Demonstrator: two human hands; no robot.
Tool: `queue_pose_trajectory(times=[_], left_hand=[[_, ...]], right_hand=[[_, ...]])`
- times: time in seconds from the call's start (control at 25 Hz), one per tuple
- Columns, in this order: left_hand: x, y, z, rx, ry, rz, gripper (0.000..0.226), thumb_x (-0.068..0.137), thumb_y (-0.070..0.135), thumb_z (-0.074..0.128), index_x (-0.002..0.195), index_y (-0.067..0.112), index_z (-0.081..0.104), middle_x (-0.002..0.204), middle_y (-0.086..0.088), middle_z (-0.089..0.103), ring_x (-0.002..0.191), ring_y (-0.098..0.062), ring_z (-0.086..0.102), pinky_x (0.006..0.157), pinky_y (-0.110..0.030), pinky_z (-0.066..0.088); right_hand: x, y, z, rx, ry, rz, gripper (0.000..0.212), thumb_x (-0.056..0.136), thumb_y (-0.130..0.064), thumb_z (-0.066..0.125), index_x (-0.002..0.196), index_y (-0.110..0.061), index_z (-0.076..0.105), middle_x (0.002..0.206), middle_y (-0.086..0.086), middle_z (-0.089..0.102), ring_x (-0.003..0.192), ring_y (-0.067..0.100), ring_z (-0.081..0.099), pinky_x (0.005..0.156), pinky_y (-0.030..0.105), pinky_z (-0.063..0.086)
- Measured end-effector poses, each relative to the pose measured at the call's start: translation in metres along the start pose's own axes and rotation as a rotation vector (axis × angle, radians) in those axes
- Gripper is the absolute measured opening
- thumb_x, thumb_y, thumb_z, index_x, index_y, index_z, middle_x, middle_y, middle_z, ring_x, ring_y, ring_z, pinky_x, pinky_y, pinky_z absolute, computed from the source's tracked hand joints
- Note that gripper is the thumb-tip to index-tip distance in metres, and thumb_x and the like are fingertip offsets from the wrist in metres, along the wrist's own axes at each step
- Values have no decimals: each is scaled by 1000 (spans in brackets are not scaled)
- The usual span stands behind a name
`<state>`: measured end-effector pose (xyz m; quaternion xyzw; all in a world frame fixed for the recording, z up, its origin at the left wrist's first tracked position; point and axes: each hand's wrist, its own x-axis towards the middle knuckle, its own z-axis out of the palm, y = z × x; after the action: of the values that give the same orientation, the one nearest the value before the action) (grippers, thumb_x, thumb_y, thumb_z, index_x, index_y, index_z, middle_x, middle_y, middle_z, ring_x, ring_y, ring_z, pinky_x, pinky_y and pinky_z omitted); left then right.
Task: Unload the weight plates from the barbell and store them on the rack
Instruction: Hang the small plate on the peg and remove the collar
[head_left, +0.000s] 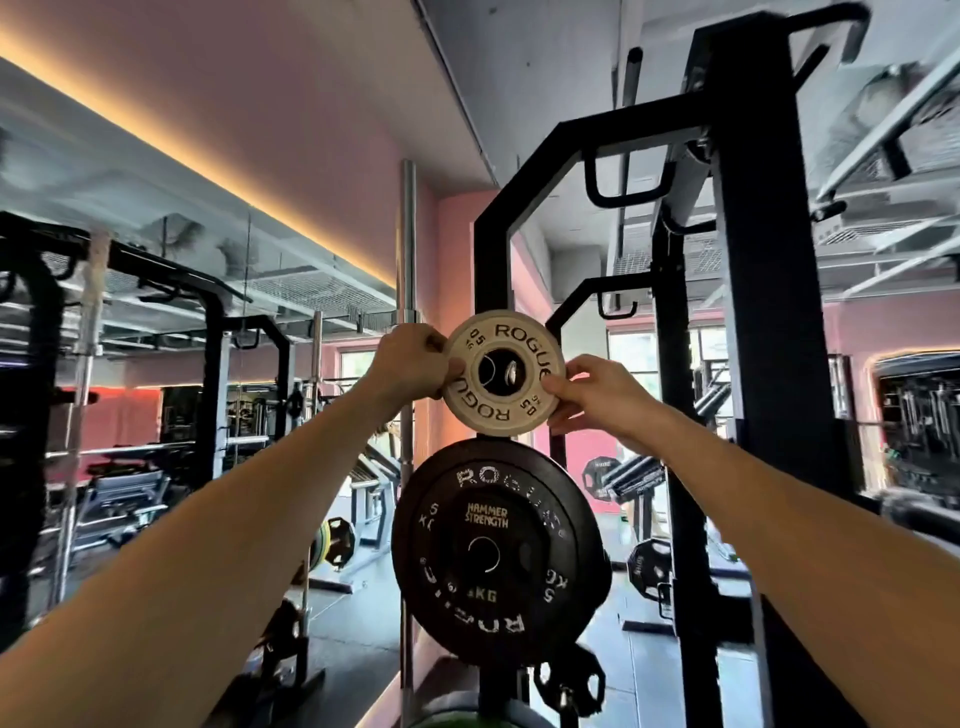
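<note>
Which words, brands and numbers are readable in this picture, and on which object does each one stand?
"ROGUE", twice: small white plate, held by left hand and right hand.
"0.5 KG", twice: same plate.
"ROGUE", twice, worn: black plate below.
"HAMMER STRENGTH": black plate.
"5 KG": black plate.
Background plates: text too small to read.

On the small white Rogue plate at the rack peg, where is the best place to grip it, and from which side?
Grip the white plate at its outer rim, on opposite left and right edges, as the left hand and right hand do now. It is a thin, upright disc facing the camera, so pinching both sides probably keeps its centre hole clear and lined up with the peg.
</note>
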<state>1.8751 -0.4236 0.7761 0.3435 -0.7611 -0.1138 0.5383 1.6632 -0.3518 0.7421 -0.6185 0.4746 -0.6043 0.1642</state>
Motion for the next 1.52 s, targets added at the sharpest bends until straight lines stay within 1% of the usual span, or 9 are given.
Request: queue_pose_trajectory(times=[0.12,0.28,0.44,0.52,0.6,0.84,1.04,1.28,1.52], left_hand=[[-38,33,-3,-12,-32,0,14,79,8,71,91,9,64,93,-15,70,81,-28,70,73,-42,61],[-87,74,3,-71,-70,-20,17,78,4,72,91,10,62,87,-11,69,69,-21,69,58,-33,61],[-129,119,20,-53,-128,-28,17,77,11,74,89,12,63,92,-10,69,85,-25,67,75,-36,58],[-145,144,33,-36,-158,0,17,77,13,74,91,11,65,89,-7,69,76,-18,65,58,-24,55],[-156,170,47,-90,-201,5,15,79,9,72,91,7,65,87,-9,69,65,-12,64,44,-17,50],[-185,247,111,-246,-323,15,20,81,3,70,99,2,60,86,-16,70,66,-28,71,61,-40,61],[-214,306,178,-341,-401,-20,23,82,2,70,102,1,59,86,-16,70,63,-23,70,52,-30,59],[-251,340,251,-382,-455,-96,23,83,0,69,103,1,58,92,-21,70,76,-33,72,71,-48,60],[-262,325,316,-351,-505,-162,19,84,3,70,99,6,59,93,-16,70,76,-27,72,66,-43,62]], right_hand=[[-47,-18,-20,-8,8,14,24,90,-14,65,104,-1,50,77,24,67,61,31,63,64,42,60],[-112,-41,-50,-54,27,74,27,91,-13,63,110,0,50,82,25,66,65,30,63,59,36,60],[-172,-59,-94,-110,62,144,27,91,-15,63,109,1,50,87,27,68,64,29,64,58,36,57],[-196,-62,-120,-107,86,161,25,91,-15,64,106,-1,50,81,23,68,63,29,64,65,43,58],[-218,-68,-146,-106,111,171,21,91,-15,64,101,-4,49,79,22,68,61,29,64,62,43,57],[-277,-83,-238,-131,206,194,24,91,-13,63,105,-2,48,79,25,65,57,28,62,52,35,56],[-314,-78,-326,-203,229,224,29,91,-13,63,111,2,48,75,20,67,53,23,63,49,31,57],[-340,-30,-403,-202,206,279,28,88,-16,67,103,0,50,69,16,70,55,25,65,53,34,57],[-341,34,-431,-160,211,349,25,88,-14,67,100,-1,50,55,11,67,48,22,63,52,37,59]])
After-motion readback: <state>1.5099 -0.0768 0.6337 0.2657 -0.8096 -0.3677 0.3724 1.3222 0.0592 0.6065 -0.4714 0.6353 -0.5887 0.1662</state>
